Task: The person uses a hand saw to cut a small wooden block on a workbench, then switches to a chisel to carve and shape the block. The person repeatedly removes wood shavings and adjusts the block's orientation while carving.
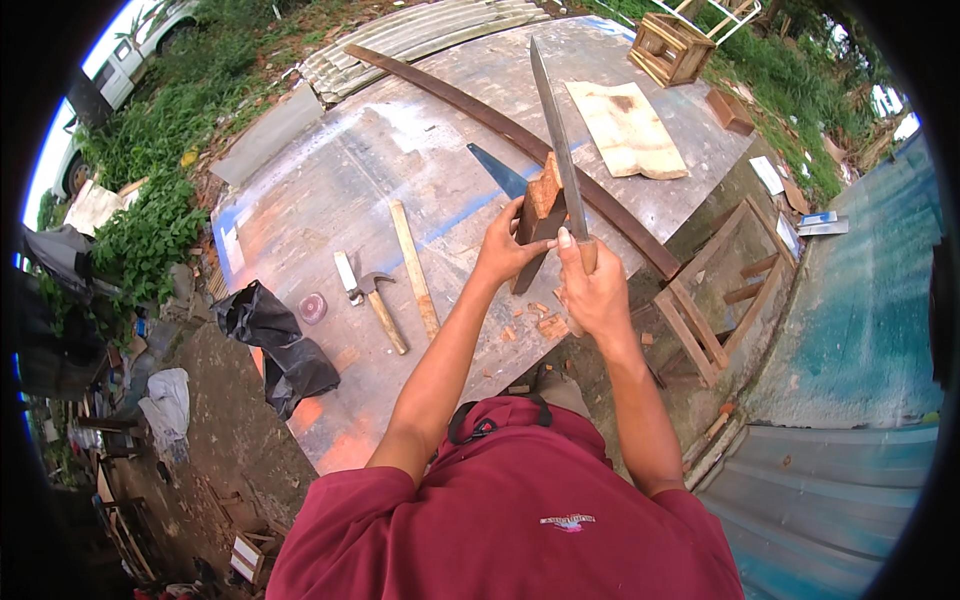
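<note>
- Wooden block [543,195]: dark brown along the sides, orange-brown and roughly cut at the upper end; stands on end, slightly tilted, near the front edge of the tabletop [330,200], held by the left fingers [508,222].
- Machete [556,120]: long grey blade, brown handle; points up and away, just beside the block's right side, gripped in the right fingers [568,256].

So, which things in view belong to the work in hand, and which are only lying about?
In use, apparently:
long blade, in the right hand
notched wood block, in the left hand
wood chips

Seemingly just lying about:
hammer
black bag
corrugated sheets
</note>
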A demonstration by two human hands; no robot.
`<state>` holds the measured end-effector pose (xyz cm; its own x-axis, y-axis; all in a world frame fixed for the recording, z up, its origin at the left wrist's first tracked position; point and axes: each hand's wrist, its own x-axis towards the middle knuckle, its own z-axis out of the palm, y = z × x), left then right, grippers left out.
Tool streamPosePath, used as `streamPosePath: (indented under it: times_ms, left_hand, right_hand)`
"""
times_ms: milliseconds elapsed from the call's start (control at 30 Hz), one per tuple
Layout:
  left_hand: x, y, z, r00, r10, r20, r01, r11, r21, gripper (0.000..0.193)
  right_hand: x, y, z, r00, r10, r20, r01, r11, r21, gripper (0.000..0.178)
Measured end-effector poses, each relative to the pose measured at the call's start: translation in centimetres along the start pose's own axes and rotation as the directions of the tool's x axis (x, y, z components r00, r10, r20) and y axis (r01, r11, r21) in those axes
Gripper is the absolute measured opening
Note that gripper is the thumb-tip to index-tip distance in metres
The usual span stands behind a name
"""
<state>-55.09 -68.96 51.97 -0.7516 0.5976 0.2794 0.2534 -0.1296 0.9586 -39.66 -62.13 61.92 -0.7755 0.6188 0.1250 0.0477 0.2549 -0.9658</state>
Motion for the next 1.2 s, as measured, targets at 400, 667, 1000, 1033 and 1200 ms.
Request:
streamPosePath:
  times_ms: [400,667,1000,1033,1200]
  left_hand:
    - [-0.7,0.4,0.1,1.0,0.016,0.002,-0.016,0.991,0.136,0.083]
    - [-1.8,-0.5,-0.2,1.0,0.026,0.016,-0.029,0.988,0.153,0.086]
    - [-1.7,2.2,-0.1,0.995,0.07,0.07,-0.083,0.975,0.206,0.081]
    - [-2.2,-1.4,-0.6,0.998,0.017,0.053,-0.027,0.981,0.19,0.082]
    - [-1.2,-0.2,0.2,0.998,0.045,0.039,-0.052,0.978,0.202,0.081]
  right_hand:
    - [-1.0,-0.4,-0.9,0.999,0.045,-0.027,-0.046,0.998,-0.043,0.038]
    - [-3.0,-1.4,-1.1,0.997,-0.07,-0.012,0.069,0.993,-0.097,0.034]
    - [-3.2,-1.2,-1.4,0.994,-0.087,-0.061,0.084,0.995,-0.057,0.026]
    - [-2.5,0.6,-1.5,0.999,-0.019,0.027,0.02,1.0,-0.019,0.026]
    - [-2.3,-3.6,-2.7,0.999,0.038,-0.016,-0.038,0.998,-0.049,0.029]
